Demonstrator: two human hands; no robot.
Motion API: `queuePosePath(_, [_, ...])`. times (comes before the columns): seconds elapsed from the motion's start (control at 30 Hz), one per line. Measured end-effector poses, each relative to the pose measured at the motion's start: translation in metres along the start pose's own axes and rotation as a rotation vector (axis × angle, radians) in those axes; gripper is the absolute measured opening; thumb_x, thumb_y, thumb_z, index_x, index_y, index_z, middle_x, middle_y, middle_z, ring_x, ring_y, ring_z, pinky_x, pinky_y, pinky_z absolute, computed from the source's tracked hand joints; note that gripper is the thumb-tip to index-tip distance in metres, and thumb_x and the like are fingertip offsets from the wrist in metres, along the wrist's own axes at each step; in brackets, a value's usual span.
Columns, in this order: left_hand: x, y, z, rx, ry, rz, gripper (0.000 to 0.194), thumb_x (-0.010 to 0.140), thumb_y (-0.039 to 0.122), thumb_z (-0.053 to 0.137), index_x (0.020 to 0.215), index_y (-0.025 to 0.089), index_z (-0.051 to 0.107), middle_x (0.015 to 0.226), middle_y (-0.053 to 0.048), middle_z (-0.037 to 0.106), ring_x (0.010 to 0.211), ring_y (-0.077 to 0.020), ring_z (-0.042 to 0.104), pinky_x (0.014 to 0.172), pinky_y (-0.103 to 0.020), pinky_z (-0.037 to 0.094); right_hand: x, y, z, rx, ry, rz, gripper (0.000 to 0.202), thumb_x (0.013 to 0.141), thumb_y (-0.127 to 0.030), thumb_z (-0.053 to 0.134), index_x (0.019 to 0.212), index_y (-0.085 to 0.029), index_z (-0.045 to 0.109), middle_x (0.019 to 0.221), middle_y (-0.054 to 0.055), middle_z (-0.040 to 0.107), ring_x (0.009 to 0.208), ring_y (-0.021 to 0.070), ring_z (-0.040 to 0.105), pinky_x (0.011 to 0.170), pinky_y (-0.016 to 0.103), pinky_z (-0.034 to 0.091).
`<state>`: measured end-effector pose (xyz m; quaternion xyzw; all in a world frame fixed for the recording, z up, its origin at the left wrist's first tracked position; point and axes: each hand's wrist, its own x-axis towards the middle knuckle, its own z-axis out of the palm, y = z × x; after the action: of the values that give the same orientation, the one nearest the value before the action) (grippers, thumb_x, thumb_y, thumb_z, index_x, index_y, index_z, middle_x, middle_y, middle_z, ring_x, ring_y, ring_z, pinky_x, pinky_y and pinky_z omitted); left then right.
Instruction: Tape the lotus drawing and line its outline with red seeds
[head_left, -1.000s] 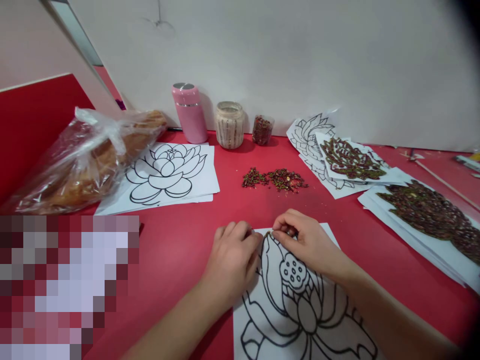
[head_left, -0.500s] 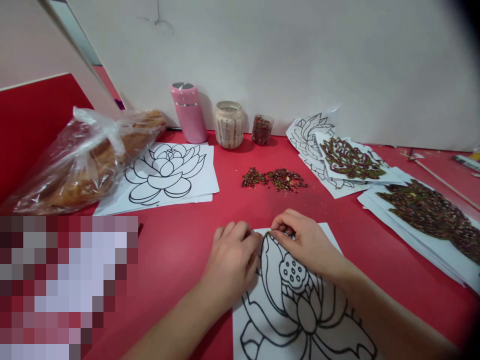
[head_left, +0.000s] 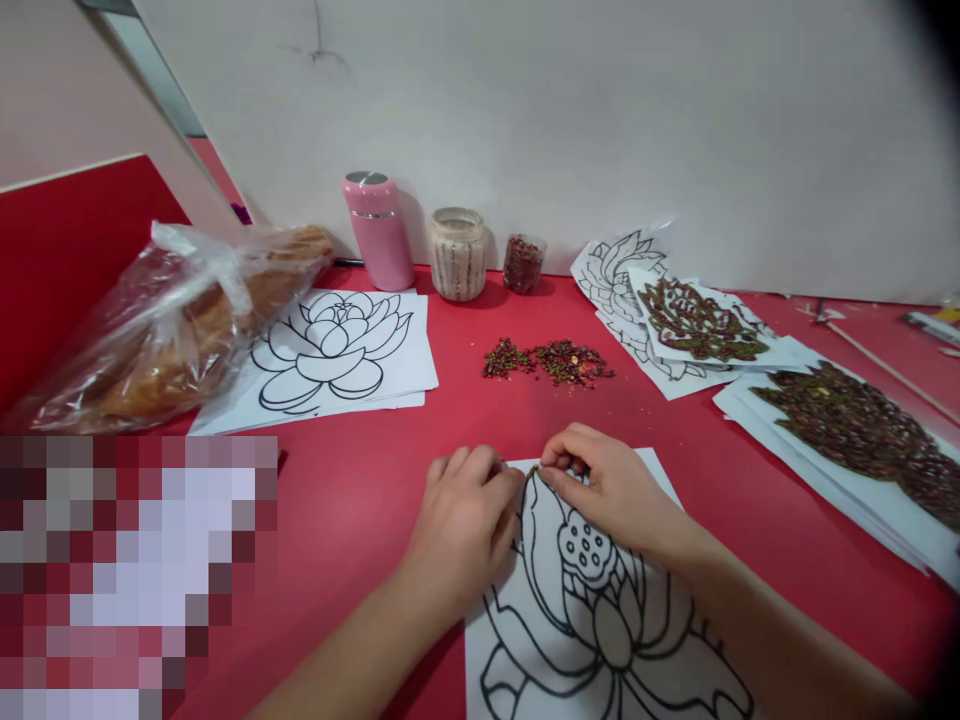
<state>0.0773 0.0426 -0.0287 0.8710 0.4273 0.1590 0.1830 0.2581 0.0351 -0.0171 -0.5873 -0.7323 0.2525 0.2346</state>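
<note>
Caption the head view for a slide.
Left hand and right hand work near the top of a flower drawing, seed piles beyond.

At lower centre, the left hand (head_left: 465, 508) and right hand (head_left: 606, 483) are curling over a lotus drawing (head_left: 619, 635). Grains (head_left: 566, 361) are lying mid-frame.

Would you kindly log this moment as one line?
left hand: over flower drawing's left edge | right hand: at petal tip, grip unclear | seeds: heaped beyond drawing | pink flask: near wall
</note>
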Motion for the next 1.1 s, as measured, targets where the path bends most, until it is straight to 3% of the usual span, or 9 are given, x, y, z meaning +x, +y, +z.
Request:
queuePosePath(0.3, [0.000,0.001,-0.002,-0.018,-0.008,-0.002,0.026,0.075,0.012,0.040,0.091,0.019,0.059,0.085,-0.005,0.049,0.081,-0.0203,0.043,0.068,-0.034,0.034,-0.001,-0.001,-0.001,0.108,-0.022,0.028,0.005,0.078,-0.019,0.050,0.074,-0.020,0.053,0.074,-0.002,0.052,0.069,0.0105,0.048,0.061,0.024,0.036])
queuePosePath(0.43, [0.000,0.001,-0.003,-0.023,0.004,-0.006,0.025,0.075,0.012,0.040,0.090,0.020,0.059,0.086,-0.005,0.050,0.082,-0.0205,0.043,0.069,-0.034,0.034,0.001,0.008,-0.008,0.407,-0.015,0.083,0.008,0.077,-0.026,0.053,0.080,-0.019,0.056,0.074,-0.001,0.053,0.067,0.0103,0.049,0.061,0.023,0.040])
queuePosePath(0.57, [0.000,0.002,-0.004,-0.023,0.007,-0.007,0.029,0.074,0.010,0.040,0.093,0.020,0.059,0.087,-0.005,0.051,0.081,-0.0200,0.044,0.070,-0.034,0.034,0.003,0.023,-0.019,0.828,0.094,0.288,0.020,0.074,-0.035,0.057,0.086,-0.019,0.053,0.062,-0.004,0.046,0.049,0.0077,0.043,0.045,0.021,0.034])
queuePosePath(0.63, [0.000,0.002,-0.005,-0.023,0.005,-0.008,0.030,0.074,0.009,0.040,0.093,0.020,0.060,0.087,-0.005,0.051,0.081,-0.0197,0.044,0.070,-0.034,0.034,0.003,0.029,-0.026,0.935,0.149,0.324,0.022,0.074,-0.036,0.057,0.088,-0.020,0.052,0.063,-0.004,0.046,0.050,0.0078,0.044,0.043,0.020,0.033])
queuePosePath(0.8, [0.000,0.003,-0.006,-0.024,0.017,-0.013,0.031,0.073,0.007,0.040,0.094,0.020,0.060,0.087,-0.005,0.051,0.082,-0.0197,0.044,0.070,-0.034,0.034,0.003,0.042,-0.044,0.886,0.297,0.290,0.018,0.076,-0.037,0.051,0.087,-0.023,0.048,0.073,-0.002,0.046,0.058,0.0077,0.046,0.044,0.018,0.033])
queuePosePath(0.9, [-0.001,0.003,-0.007,-0.028,0.016,-0.013,0.032,0.073,0.007,0.040,0.095,0.020,0.059,0.087,-0.005,0.051,0.082,-0.0196,0.044,0.070,-0.034,0.034,0.012,0.041,-0.048,0.758,0.292,0.250,0.020,0.076,-0.037,0.051,0.089,-0.021,0.050,0.070,-0.002,0.047,0.057,0.0087,0.047,0.045,0.020,0.034])
queuePosePath(1.0, [-0.002,0.003,-0.008,-0.041,0.005,-0.012,0.032,0.073,0.007,0.041,0.096,0.020,0.059,0.087,-0.005,0.051,0.082,-0.0195,0.044,0.070,-0.033,0.034,0.035,0.032,-0.043,0.566,0.268,0.160,0.023,0.075,-0.037,0.052,0.089,-0.018,0.053,0.073,0.000,0.052,0.063,0.0113,0.050,0.054,0.024,0.041])
queuePosePath(1.1, [-0.002,0.003,-0.009,-0.052,0.000,-0.013,0.031,0.073,0.008,0.041,0.095,0.021,0.059,0.087,-0.005,0.050,0.082,-0.0193,0.044,0.070,-0.033,0.034,0.069,0.014,-0.028,0.342,0.271,0.016,0.024,0.074,-0.035,0.053,0.092,-0.018,0.054,0.089,0.004,0.056,0.081,0.0149,0.052,0.074,0.031,0.042])
